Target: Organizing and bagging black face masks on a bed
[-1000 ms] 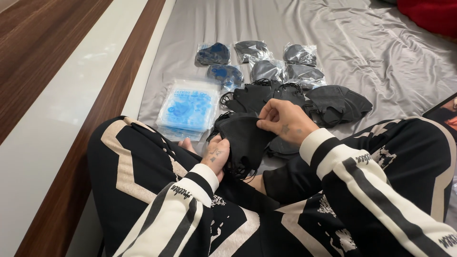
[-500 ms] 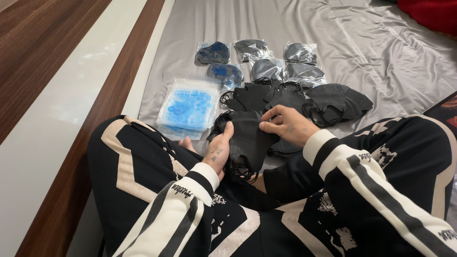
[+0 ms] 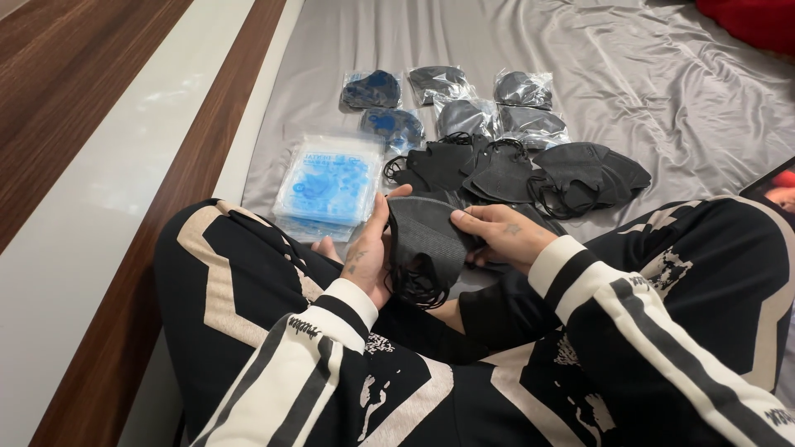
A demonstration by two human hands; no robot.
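Grip: both hands closed on one folded black fabric face mask [image 3: 426, 240], held upright over the lap.
Left hand [image 3: 368, 257]: fingers wrapped along the mask's left edge, thumb at its top corner.
Right hand [image 3: 501, 236]: fingertips pinch the mask's right side — palm turned down.
Ear loops: thin black cords dangle in a tangle below the mask, against the black-and-cream patterned trousers [image 3: 240, 290].
Loose pile: more black face masks [image 3: 513, 170] heaped on the grey bedsheet [image 3: 646, 91], just beyond the hands.
Clear packet: a flat plastic pack of blue masks [image 3: 327, 182] lies left of the pile.
Bagged masks: small clear bags with dark masks [image 3: 464, 99] lie in rows further up the sheet — two look blue.
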